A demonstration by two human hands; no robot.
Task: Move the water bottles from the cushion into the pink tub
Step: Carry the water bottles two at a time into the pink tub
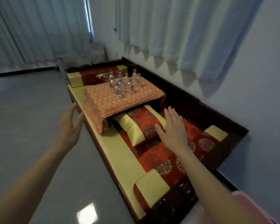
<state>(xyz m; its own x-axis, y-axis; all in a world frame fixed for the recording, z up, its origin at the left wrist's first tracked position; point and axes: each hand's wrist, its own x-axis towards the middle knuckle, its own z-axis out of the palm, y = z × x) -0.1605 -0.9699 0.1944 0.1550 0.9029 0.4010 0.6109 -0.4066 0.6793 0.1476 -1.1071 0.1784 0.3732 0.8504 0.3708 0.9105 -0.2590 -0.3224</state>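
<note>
Several clear water bottles (124, 83) stand upright in a cluster on an orange patterned cushion (120, 102), which lies across a long red and gold daybed. My left hand (69, 126) is open in the air over the floor, left of the cushion's near corner. Hovering over a red and gold bolster just in front of the cushion is my right hand (173, 128), fingers spread, holding nothing. Both hands are well short of the bottles. A pink tub edge (249, 206) shows at the bottom right corner, mostly out of frame and partly behind my right forearm.
The daybed (152, 159) has a dark wooden frame (200, 110) and runs along the right wall. A bolster (141, 125) lies below the cushion, and gold end pillows (74, 79) sit at the far end. Grey floor (31, 118) spreads to the left. Pale curtains hang behind.
</note>
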